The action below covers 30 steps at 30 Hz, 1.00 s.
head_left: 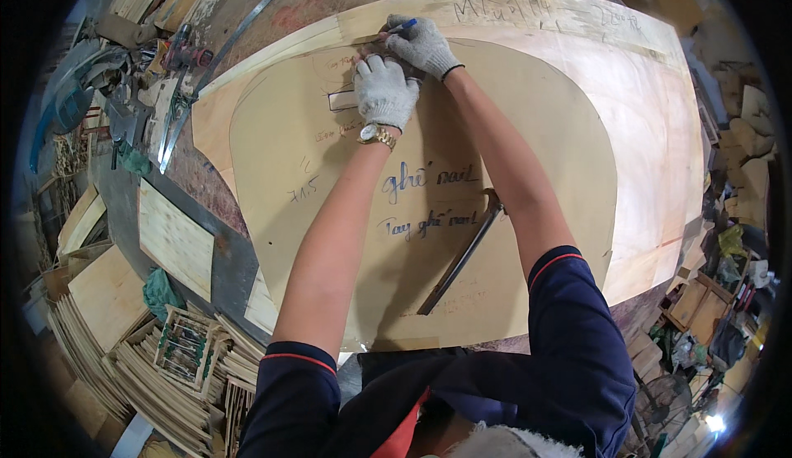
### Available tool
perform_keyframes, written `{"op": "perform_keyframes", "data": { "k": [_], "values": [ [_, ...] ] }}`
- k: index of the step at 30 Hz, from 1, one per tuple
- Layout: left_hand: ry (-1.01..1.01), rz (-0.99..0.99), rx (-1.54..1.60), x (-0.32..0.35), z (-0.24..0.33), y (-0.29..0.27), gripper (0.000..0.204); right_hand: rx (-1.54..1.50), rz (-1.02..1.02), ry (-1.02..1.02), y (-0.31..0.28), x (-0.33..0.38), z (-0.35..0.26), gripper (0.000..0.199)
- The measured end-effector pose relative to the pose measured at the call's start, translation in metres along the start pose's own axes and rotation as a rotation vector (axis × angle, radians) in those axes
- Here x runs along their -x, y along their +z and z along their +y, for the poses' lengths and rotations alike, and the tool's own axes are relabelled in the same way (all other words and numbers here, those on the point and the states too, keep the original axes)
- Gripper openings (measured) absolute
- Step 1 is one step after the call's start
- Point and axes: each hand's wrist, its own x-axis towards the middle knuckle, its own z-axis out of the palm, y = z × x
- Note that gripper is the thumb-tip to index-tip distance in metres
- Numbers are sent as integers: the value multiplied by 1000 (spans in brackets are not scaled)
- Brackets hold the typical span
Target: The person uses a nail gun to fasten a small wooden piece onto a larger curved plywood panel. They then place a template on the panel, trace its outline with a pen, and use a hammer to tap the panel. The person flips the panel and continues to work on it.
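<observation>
Head view: right hand (421, 46) holds pen (403, 26) near template (544, 136) edge.

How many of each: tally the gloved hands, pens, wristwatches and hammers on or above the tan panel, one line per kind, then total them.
Gloved hands: 2 (left hand, right hand)
Blue pen: 1
Wristwatch: 1
Hammer: 1
Total: 5
</observation>
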Motion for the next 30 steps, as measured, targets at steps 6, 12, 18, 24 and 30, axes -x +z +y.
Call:
{"op": "perform_keyframes", "data": {
  "k": [6, 12, 18, 24, 30],
  "values": [
    [-9, 190, -2, 5, 5, 15, 44, -17, -2, -4, -21, 9, 6, 30],
    [101, 175, 148, 3, 23, 19, 28, -59, -3, -9, -49, 23, 7, 29],
    [106, 173, 67, 5, 50, 17, 31, -46, 17, 75, -53, 24, 11, 27],
    [123, 255, 75, 6, 49, 20, 58, -81, -2, 68, -82, 36, 32, 27],
    [130, 236, 72, 5, 49, 15, 74, -140, 102, 48, -109, 56, 47, 26]
  ]
}}
